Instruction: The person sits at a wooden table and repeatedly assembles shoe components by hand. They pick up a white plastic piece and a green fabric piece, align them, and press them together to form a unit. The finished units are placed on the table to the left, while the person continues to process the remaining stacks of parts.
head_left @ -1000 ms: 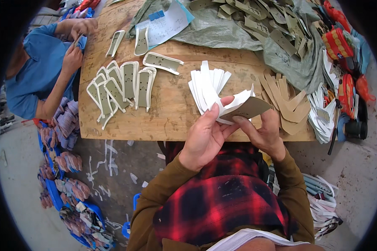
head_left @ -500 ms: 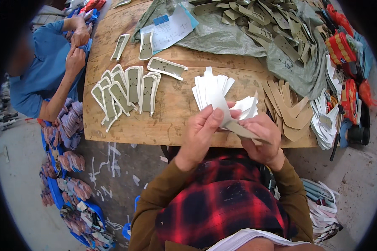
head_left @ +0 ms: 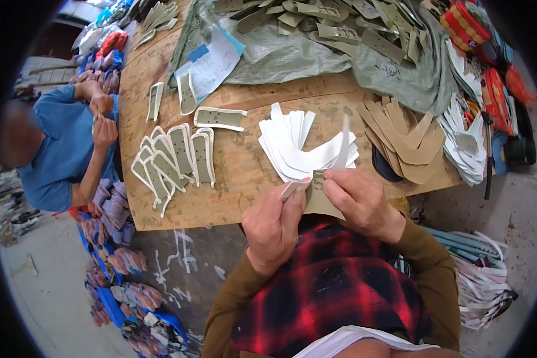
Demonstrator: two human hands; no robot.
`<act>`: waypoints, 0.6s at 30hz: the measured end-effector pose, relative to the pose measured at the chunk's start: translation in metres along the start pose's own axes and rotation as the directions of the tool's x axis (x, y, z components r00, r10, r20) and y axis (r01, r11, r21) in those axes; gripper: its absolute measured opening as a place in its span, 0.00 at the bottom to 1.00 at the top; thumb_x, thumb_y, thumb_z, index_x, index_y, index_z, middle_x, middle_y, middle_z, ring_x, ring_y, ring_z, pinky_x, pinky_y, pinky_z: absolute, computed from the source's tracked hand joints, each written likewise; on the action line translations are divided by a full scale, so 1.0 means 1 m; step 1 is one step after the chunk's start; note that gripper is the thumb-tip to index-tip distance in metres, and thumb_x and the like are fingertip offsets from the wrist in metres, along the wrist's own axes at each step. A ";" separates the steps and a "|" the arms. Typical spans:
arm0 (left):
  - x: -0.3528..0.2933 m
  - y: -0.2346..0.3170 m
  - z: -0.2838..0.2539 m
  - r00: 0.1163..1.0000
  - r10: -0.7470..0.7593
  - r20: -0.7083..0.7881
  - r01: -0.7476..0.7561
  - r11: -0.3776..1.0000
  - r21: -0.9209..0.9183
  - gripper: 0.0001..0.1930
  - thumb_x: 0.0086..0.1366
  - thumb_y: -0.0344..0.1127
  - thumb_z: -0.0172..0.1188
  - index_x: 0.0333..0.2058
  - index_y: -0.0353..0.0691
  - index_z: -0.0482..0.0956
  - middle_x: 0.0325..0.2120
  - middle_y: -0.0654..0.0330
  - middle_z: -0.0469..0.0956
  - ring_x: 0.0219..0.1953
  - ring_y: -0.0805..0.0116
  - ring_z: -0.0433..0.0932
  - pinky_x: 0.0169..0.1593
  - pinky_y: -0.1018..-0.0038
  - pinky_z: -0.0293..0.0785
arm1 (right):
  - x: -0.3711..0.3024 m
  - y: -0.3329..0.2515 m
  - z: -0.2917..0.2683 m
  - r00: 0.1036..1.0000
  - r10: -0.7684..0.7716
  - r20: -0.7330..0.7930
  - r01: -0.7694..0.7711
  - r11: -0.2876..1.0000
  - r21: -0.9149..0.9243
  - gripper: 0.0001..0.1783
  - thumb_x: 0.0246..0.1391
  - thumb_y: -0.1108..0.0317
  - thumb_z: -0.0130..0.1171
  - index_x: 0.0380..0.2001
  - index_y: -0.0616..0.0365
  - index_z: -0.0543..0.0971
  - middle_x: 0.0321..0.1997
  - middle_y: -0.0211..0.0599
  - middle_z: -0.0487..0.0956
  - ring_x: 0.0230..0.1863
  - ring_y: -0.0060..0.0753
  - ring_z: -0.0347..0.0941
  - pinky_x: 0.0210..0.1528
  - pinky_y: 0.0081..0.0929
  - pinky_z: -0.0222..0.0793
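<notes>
Close to my body, over the table's near edge, an olive-green stiff piece [head_left: 324, 201] is held between both hands. My left hand [head_left: 273, 224] pinches its left end between thumb and fingers, where a white folded end shows. My right hand [head_left: 364, 200] has thumb and fingers closed on its upper right edge. From the right fingers a thin pale strip [head_left: 345, 140] sticks up, blurred; I cannot tell how it joins the piece. Just beyond my hands lies a fan of white V-shaped pieces [head_left: 289, 152]. Left of it are olive pieces with white edging [head_left: 179, 149], overlapping.
Brown V-shaped pieces [head_left: 420, 149] lie to the right, beside more white pieces [head_left: 468, 155]. A grey-green sheet [head_left: 268, 68] bears a heap of olive pieces [head_left: 340, 33]; a written paper [head_left: 212, 62] lies near it. At the left sits a person in blue [head_left: 65, 140], by blue trays of bundled pieces [head_left: 128, 262].
My hands have drawn nearer my body, and the olive piece is turned and held from both sides. The white strip across my left fingers has gone from there. The view has shifted right.
</notes>
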State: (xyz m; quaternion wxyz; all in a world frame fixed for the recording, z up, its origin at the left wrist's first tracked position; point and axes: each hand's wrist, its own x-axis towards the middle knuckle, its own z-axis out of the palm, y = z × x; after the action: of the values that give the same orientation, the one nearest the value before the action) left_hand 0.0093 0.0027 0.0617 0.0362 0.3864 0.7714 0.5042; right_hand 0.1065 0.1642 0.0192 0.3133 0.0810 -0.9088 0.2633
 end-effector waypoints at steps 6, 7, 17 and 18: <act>-0.008 0.000 0.001 0.998 -0.053 0.024 0.052 0.998 0.047 0.09 0.64 0.23 0.58 0.43 0.31 0.80 0.26 0.54 0.79 0.22 0.65 0.76 0.27 0.71 0.72 | -0.006 0.001 0.008 0.998 0.057 -0.003 -0.057 0.998 -0.028 0.15 0.44 0.74 0.59 0.38 0.61 0.73 0.34 0.40 0.74 0.31 0.39 0.76 0.33 0.32 0.74; -0.009 0.001 0.001 0.998 -0.054 0.020 0.053 0.997 0.050 0.09 0.65 0.23 0.58 0.43 0.31 0.80 0.26 0.54 0.80 0.22 0.65 0.76 0.28 0.71 0.72 | -0.007 0.001 0.008 0.998 0.064 0.006 -0.064 0.998 -0.025 0.15 0.44 0.74 0.59 0.38 0.61 0.73 0.34 0.40 0.74 0.31 0.38 0.76 0.32 0.31 0.73; -0.011 -0.012 0.006 0.983 -0.171 -0.069 0.156 0.971 -0.180 0.07 0.69 0.26 0.53 0.42 0.32 0.79 0.32 0.53 0.83 0.28 0.66 0.80 0.33 0.72 0.75 | -0.003 -0.002 0.011 0.997 0.027 -0.070 -0.026 1.000 0.017 0.16 0.43 0.74 0.60 0.39 0.61 0.72 0.33 0.39 0.73 0.28 0.37 0.74 0.29 0.31 0.72; -0.011 -0.009 0.007 0.991 -0.117 -0.068 0.108 0.987 -0.118 0.07 0.69 0.26 0.53 0.42 0.31 0.79 0.33 0.53 0.83 0.30 0.65 0.82 0.35 0.72 0.76 | -0.004 -0.002 0.012 0.996 0.042 -0.073 -0.040 0.999 0.027 0.17 0.43 0.74 0.60 0.39 0.61 0.72 0.33 0.39 0.73 0.28 0.37 0.74 0.29 0.31 0.71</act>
State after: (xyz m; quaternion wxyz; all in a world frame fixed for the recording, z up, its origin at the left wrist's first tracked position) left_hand 0.0151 -0.0011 0.0470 0.0578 0.3203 0.7628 0.5588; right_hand 0.1044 0.1559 0.0095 0.3400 0.0567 -0.8947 0.2840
